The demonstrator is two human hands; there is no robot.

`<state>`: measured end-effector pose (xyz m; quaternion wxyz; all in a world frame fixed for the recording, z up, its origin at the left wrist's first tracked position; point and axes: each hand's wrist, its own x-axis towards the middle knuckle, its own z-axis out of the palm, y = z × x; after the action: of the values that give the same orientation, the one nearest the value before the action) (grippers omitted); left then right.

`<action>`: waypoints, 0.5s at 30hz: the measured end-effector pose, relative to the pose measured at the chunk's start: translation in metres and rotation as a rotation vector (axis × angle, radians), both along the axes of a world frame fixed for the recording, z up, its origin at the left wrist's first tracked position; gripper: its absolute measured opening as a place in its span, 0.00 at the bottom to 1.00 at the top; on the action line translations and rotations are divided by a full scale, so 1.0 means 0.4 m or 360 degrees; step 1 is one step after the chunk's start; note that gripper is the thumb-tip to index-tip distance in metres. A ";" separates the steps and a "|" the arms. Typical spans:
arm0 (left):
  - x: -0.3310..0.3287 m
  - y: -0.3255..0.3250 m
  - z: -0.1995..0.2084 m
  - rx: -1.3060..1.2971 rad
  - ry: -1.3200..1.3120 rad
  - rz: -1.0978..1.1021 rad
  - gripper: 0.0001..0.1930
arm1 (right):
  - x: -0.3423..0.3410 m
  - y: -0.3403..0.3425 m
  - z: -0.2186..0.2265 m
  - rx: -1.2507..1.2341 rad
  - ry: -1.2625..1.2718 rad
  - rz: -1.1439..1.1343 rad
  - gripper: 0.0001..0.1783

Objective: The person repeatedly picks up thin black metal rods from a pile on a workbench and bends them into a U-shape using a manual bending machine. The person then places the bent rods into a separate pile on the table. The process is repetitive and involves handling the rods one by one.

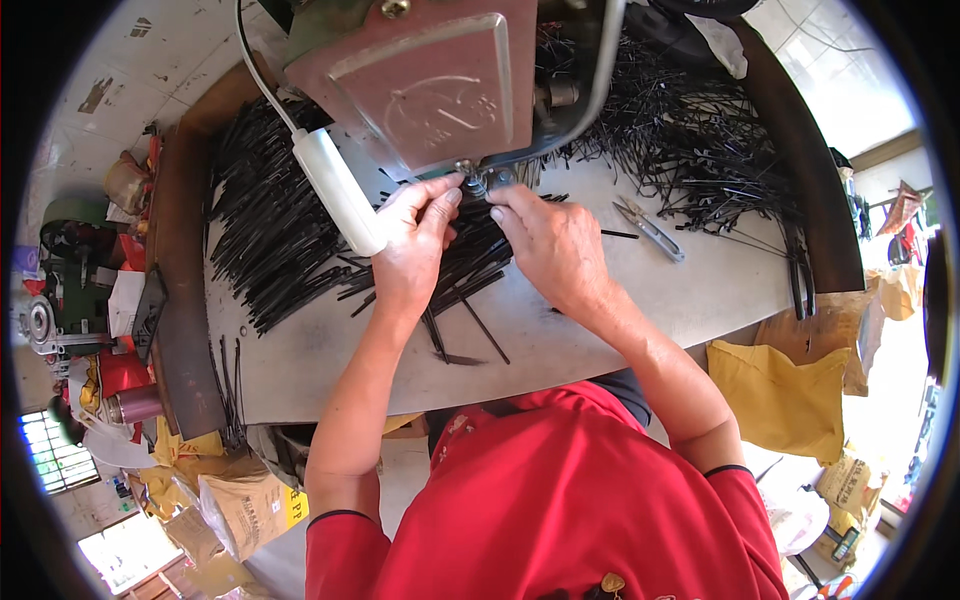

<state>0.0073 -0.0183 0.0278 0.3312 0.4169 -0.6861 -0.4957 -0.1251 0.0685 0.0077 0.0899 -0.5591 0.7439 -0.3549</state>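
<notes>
Right, I have the small metal fittings [478, 185] under the sewing machine head [430, 85] at the middle of my view, with thin black strips [468, 262] lying loose on the worktable [640, 325] just below them. The left hand [412, 228] has its thumb and forefinger drawn together at the fittings' left side; the right hand [556, 245] curls in from the other side, thumb against the bent fingers. Whether either is pinching a strip, I cannot tell; the fingertips hide it. My worry is those fingertips: being so near the fittings, they could be nipped if the machine were set running. The strips under the wrists could also snag or be swept aside by a careless forearm. Farther out, a combed-looking heap [270, 225] lies left, behind the white tubular lamp [338, 190], and a messier tangle [690, 130] lies right. Near that tangle rest metal thread snips [650, 230], whose points could prick a sideways-reaching hand.
</notes>
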 end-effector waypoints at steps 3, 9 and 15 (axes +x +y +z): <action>0.007 -0.005 -0.022 0.0388 0.0344 -0.0025 0.08 | -0.009 -0.003 -0.006 -0.0129 -0.0051 0.0064 0.08; 0.027 0.034 -0.008 0.1181 0.0568 -0.0293 0.10 | -0.009 0.063 0.026 -0.0203 0.0005 0.0351 0.12; 0.019 0.099 -0.001 0.1084 0.1115 0.0014 0.07 | 0.064 0.086 0.036 -0.0598 -0.2687 -0.0126 0.15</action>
<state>0.0149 0.0213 0.0274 0.3890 0.3126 -0.3306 -0.8011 -0.0995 0.1027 0.0220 0.5059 -0.0876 0.3761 -0.7713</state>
